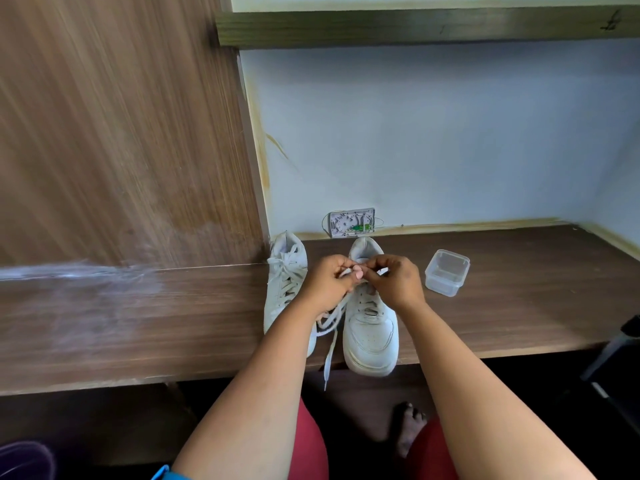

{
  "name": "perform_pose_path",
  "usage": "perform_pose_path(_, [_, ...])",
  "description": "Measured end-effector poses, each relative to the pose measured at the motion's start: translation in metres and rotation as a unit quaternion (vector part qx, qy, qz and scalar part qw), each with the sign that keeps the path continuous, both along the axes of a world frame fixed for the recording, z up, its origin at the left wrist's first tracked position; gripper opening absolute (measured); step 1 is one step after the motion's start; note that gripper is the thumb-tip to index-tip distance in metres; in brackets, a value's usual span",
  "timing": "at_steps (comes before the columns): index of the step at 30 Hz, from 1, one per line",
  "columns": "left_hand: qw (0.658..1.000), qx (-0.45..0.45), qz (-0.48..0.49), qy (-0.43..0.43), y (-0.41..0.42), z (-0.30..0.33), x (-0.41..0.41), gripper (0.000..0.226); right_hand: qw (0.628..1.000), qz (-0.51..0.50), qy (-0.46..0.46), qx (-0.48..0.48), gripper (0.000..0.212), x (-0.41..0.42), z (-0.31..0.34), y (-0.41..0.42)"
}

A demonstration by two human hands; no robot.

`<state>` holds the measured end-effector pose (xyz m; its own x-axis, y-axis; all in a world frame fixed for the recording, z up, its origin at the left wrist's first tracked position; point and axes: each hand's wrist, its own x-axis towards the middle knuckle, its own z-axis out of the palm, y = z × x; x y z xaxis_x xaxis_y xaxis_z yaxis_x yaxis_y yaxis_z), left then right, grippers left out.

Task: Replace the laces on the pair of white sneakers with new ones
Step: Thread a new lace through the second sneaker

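Surface: two sneakers side by side | left hand [329, 282] and right hand [398, 278] each pinch lace [332, 322] over right sneaker [370, 327] | left sneaker [285, 289] laced, apparently untouched | progress: early, judging by loose ends.

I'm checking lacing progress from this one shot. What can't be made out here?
- Head view: right sneaker upper eyelets, hidden by left hand and right hand.
- Left sneaker toe, covered by the left forearm.
- Whether the lace is old or new.
- Wall box, too small.
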<state>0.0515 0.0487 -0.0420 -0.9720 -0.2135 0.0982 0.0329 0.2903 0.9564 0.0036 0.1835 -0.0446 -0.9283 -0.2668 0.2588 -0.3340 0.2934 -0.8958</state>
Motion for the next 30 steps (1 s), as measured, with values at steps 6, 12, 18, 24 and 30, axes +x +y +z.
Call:
perform_pose_path(6, [0.995,-0.073,0.072,-0.011,-0.006,-0.008,-0.003,0.022,0.996,-0.065,0.012,0.058,0.019,-0.016,-0.003,0.005])
perform_pose_path(12, [0.978,-0.177,0.110,-0.016,-0.001,-0.015,-0.007,0.010,0.952,-0.023,0.058,0.300,0.030,-0.020,-0.013,0.000])
perform_pose_path(18, [0.946,-0.308,0.098,-0.017,0.012,-0.020,-0.013,0.017,0.957,-0.030,0.034,0.286,0.028,-0.021,-0.013,-0.002])
perform_pose_path(24, [0.924,-0.364,0.118,-0.005,0.016,-0.019,-0.016,0.018,0.959,-0.016,0.035,0.281,0.023,-0.023,-0.018,-0.001])
perform_pose_path(30, [0.902,-0.414,0.122,-0.018,0.019,-0.016,-0.017,0.020,0.969,-0.011,0.040,0.244,0.017,-0.026,-0.024,0.001])
